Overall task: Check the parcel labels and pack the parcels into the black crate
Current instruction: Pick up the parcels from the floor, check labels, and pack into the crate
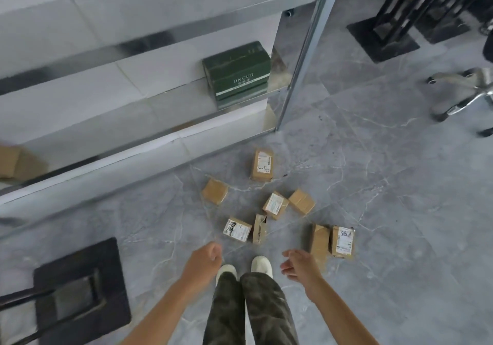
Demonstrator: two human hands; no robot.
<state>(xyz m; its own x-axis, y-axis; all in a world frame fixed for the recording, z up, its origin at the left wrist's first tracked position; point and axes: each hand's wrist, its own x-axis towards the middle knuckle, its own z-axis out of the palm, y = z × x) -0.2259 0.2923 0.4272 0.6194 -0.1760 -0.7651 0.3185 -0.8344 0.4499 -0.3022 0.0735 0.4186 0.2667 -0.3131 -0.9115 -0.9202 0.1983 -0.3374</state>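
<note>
Both hands empty. Left hand [203, 260] has loosely curled fingers, right hand [299, 264] has relaxed, spread fingers. They hang above the floor [386, 238], either side of white shoes [261, 266] and camo trousers [250, 310].

Eight brown cardboard parcels are scattered on the floor ahead of the shoes:
- far parcel [262, 165], nearest the rack foot: white label, handwritten "100291"
- plain parcel [215, 191], no label showing
- middle parcel [275, 205]: printed label, text too small to read, touching a plain taped parcel [302, 201]
- near parcel [237, 229]: label with black marker scrawl, just beside a torn parcel [259, 228] standing on edge
- right pair, touching: blank-faced parcel [318, 240] and labelled parcel [344, 240], marker reads "98L" from this angle

The blurred black square thing at the lower left is probably the black crate [80, 288]. It's on the floor, well apart from the parcels.

Steel rack [306, 51]: a green box [237, 71] marked "ONCUR" sits at the right end of a low shelf. Office chair base [464, 88] at the right edge.
</note>
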